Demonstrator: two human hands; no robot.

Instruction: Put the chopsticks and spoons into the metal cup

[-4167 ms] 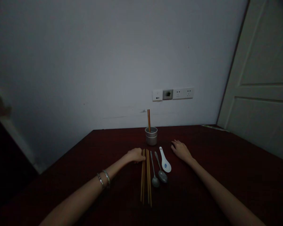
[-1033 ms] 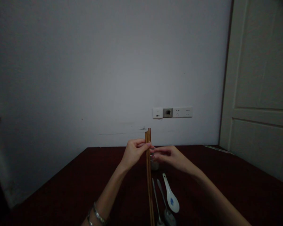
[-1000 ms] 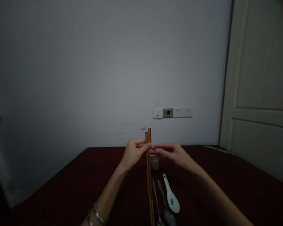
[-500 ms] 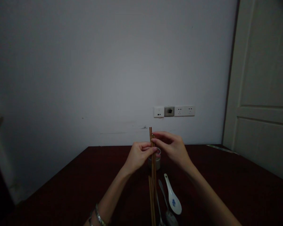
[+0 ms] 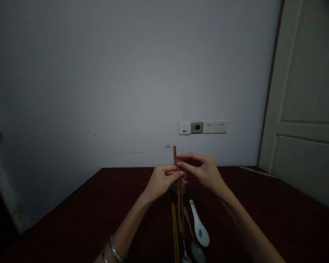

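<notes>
My left hand [image 5: 161,180] pinches a bundle of brown wooden chopsticks [image 5: 178,204], held upright above the dark red table [image 5: 84,219]. My right hand [image 5: 203,171] pinches the top of chopsticks in the same bundle, just right of the left fingers. Behind both hands stands a small metal cup [image 5: 178,189], mostly hidden, with a chopstick [image 5: 174,155] sticking up from it. More chopsticks [image 5: 174,233] lie on the table below the hands.
A white ceramic spoon with a blue mark [image 5: 199,228] and two metal spoons [image 5: 190,241] lie to the right of the chopsticks. Wall sockets [image 5: 203,127] sit on the grey wall. A pale door [image 5: 307,109] is at the right.
My right hand has risen and closed on the top of the chopsticks. Some of the bundle has been lifted higher than the rest. The left hand stays pinched on the bundle.
</notes>
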